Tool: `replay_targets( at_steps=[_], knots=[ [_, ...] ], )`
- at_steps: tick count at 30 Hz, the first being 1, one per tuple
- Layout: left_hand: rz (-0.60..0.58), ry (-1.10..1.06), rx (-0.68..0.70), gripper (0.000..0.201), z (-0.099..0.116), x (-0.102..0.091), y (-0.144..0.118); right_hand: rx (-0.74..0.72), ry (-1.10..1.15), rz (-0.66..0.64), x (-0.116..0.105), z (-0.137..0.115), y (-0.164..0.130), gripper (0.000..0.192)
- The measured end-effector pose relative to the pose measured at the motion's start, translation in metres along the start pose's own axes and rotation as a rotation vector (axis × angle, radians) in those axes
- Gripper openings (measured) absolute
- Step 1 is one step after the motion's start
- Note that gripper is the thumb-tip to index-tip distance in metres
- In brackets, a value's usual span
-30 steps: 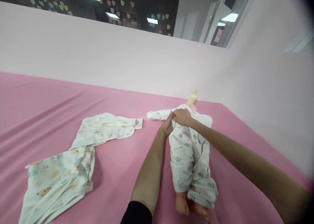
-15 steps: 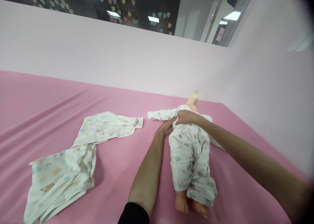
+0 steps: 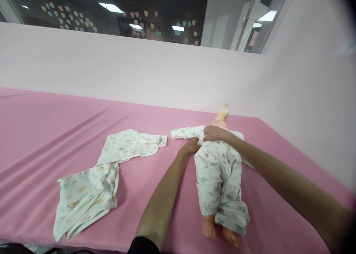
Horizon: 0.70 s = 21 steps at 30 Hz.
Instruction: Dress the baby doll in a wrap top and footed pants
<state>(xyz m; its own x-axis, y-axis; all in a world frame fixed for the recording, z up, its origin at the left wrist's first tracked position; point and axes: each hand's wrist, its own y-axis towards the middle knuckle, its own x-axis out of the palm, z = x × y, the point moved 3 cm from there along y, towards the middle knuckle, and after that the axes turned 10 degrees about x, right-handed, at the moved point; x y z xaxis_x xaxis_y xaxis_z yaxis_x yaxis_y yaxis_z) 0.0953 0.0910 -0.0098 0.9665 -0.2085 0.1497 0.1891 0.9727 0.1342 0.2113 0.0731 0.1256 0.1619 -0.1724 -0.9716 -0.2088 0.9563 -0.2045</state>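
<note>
A baby doll lies on its back, bare feet toward me. It wears white patterned trousers and a white patterned baby top, one sleeve of which stretches out flat to the left. My right hand reaches across the chest, its fingers closed on the top's cloth. Beside the doll, at the left edge of the top, my left hand grips the cloth low down; its fingertips are partly hidden. My hands and forearm cover much of the chest.
A second patterned baby top and folded trousers lie to the left on the pink sheet. Behind the doll's head a pale yellow object in clear wrap rests near the white wall. Another wall rises at right.
The view has shifted a little, so everything sits slightly farther right and lower. My left fingers have moved closer in at the top's edge; my right hand stays on the chest.
</note>
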Motion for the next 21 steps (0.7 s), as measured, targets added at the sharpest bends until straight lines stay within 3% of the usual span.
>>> replay_targets(
  at_steps=[4,7,9,14,18,21],
  knots=[
    [0.134,-0.012,0.121,0.028,-0.001,0.001,-0.002,0.014,-0.017,0.074,0.001,0.0,-0.002,0.02],
    [0.203,-0.086,0.169,0.023,-0.003,0.005,0.001,-0.003,-0.021,0.075,0.0,0.002,-0.004,0.017],
    [0.203,-0.167,0.166,0.021,-0.003,0.009,0.005,-0.026,-0.023,0.064,-0.001,0.004,-0.005,0.015],
    [0.134,-0.426,0.132,0.036,0.004,0.02,0.01,-0.049,-0.037,0.085,-0.002,0.006,-0.006,0.013],
    [0.095,-0.563,0.088,0.026,0.007,0.026,0.008,-0.011,-0.055,0.145,0.003,0.004,-0.001,0.018],
    [0.134,-0.626,0.088,0.022,0.005,0.027,0.01,0.042,-0.063,0.188,0.008,0.004,0.006,0.022]
  ],
)
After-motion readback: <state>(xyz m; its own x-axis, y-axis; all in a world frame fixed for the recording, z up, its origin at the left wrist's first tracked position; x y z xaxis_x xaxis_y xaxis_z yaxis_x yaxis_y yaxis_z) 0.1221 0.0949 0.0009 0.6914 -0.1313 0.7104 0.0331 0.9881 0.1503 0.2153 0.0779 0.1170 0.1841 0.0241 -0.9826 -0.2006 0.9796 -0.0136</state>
